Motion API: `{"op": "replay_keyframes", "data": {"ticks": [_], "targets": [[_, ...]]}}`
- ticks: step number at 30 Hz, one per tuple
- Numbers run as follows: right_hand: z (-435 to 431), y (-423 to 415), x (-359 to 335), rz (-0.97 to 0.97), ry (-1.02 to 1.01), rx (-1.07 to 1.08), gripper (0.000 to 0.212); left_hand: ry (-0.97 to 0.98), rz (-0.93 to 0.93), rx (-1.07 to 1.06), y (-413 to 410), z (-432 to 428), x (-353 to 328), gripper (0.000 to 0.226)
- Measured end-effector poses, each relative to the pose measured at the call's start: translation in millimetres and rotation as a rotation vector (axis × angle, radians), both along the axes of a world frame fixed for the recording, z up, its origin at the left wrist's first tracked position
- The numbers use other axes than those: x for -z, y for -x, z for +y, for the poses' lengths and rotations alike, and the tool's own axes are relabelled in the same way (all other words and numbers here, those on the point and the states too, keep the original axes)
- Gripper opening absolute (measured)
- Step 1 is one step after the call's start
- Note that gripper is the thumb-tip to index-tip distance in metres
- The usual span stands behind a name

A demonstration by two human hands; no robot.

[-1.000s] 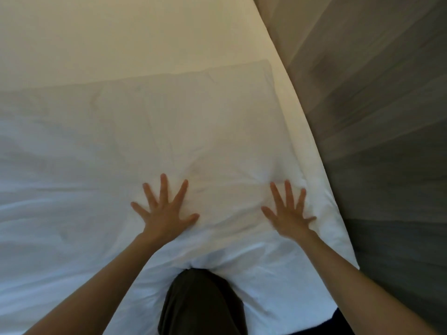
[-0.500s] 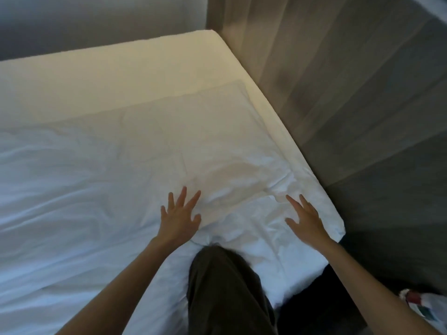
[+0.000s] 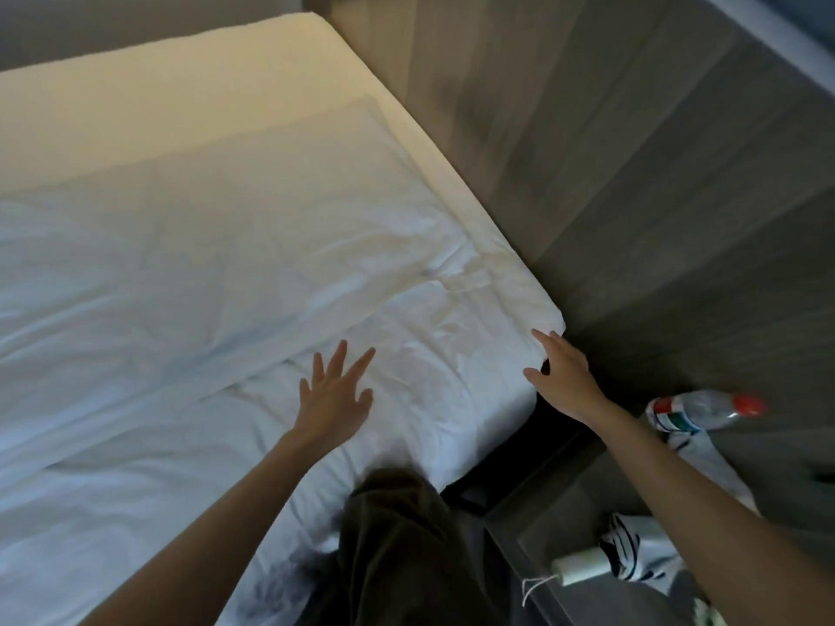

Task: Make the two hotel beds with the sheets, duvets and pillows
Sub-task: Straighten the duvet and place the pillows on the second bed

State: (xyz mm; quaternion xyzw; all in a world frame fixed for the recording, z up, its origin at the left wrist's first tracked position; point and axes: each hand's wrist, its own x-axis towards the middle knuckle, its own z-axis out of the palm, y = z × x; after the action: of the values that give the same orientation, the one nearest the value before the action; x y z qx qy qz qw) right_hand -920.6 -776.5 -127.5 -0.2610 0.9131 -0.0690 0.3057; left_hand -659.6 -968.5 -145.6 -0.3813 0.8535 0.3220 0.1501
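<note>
Right hand [image 3: 562, 384] has slid to the duvet [image 3: 226, 273] corner, fingers spread; left hand [image 3: 334, 399] lies flat on it

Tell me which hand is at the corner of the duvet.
The right hand, at the near corner of the duvet; the left hand lies spread flat farther in.

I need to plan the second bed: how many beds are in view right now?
1. The bed fills the left of the view, its white duvet under the left hand, the right hand at its near corner. Any second bed is out of frame.
</note>
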Motion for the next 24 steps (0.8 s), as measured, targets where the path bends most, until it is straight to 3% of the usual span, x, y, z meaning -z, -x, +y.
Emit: {"op": "replay_keyframes", "data": {"ticks": [6,15,20,24], "targets": [[14.6,22.9,30.0,-0.04,-0.064,-0.003,0.071,-0.026,-0.033,0.015,19.7,34.6,29.0,0.06],[19.5,78.5,116.2,-0.222,0.015,0.123,0.096,-0.041,-0.155,-0.085,61.3,53.9,103.9,0.06],[18.3,89.8,147.0,-0.261,0.108,0.197,0.115,0.067,-0.169,-0.105,64.9,64.2,133.8,0.064],[14.2,98.3,152.5,-0.172,0.024,0.061,0.107,0.171,-0.147,-0.066,62.3,68.4,138.4,0.064]]}}
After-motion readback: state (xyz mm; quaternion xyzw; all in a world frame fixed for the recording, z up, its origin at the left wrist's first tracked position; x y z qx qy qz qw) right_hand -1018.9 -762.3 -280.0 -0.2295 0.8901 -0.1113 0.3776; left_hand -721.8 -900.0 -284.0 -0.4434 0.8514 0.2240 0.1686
